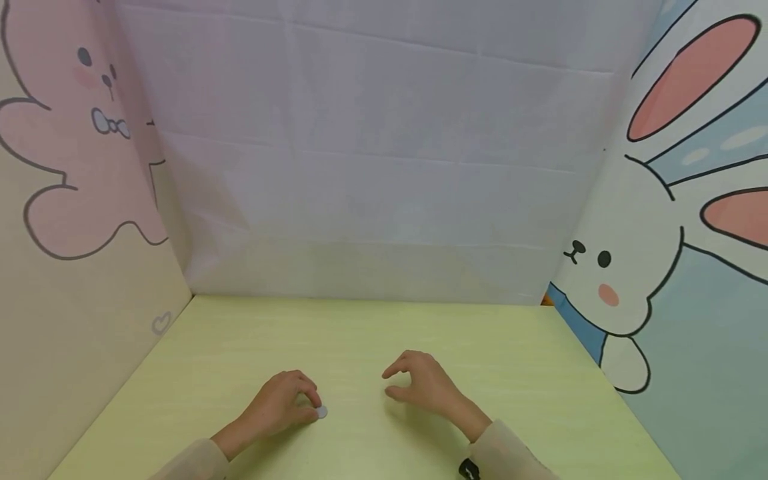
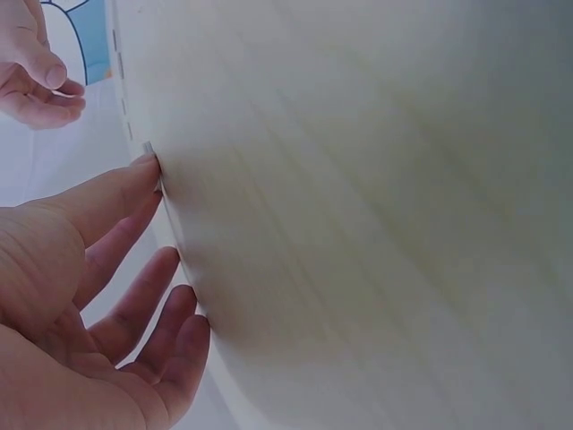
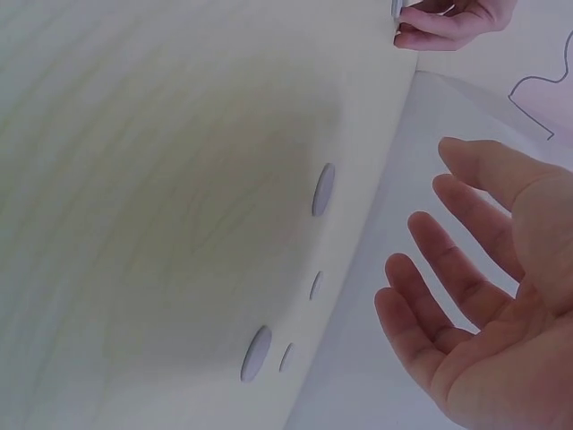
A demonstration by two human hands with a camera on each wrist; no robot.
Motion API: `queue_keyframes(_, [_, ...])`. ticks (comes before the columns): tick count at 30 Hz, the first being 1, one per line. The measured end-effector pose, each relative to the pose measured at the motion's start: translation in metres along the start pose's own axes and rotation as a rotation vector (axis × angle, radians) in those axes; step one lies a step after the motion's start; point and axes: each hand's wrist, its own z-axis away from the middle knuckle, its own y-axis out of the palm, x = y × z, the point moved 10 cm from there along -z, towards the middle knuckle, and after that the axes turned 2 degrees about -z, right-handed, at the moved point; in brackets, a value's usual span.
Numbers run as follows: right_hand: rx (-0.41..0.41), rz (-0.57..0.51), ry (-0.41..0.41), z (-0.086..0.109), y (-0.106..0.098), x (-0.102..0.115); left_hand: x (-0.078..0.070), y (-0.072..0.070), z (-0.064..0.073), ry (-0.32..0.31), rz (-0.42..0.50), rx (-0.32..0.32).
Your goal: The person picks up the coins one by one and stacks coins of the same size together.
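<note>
Low over the yellow tabletop, my left hand [image 1: 275, 405] pinches a small, flat, light-grey disc [image 1: 321, 412] between thumb and index finger. From the left wrist, a sliver of that disc [image 2: 149, 148] shows at the thumb tip, while the other fingers [image 2: 183, 349] hang loosely bent. My right hand [image 1: 425, 385] hovers to the right with thumb and fingers apart and nothing between them. In the right wrist view, a large grey disc [image 3: 324, 190], another large disc [image 3: 256, 354] and two smaller ones, an upper disc [image 3: 316, 285] and a lower disc [image 3: 286, 357], lie on the table.
The yellow tabletop [image 1: 360, 333] ends at a white cloth backdrop [image 1: 384, 167]. A panel with a pink cartoon animal [image 1: 90, 147] bounds the left side, and one with a white rabbit [image 1: 636, 267] bounds the right. The loose discs cannot be made out in the head view.
</note>
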Motion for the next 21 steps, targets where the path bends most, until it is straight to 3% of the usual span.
queue_keyframes(21, [0.011,0.038,0.036,0.017,-0.007,-0.025,0.003,0.003,-0.002,-0.032,-0.011,0.005])
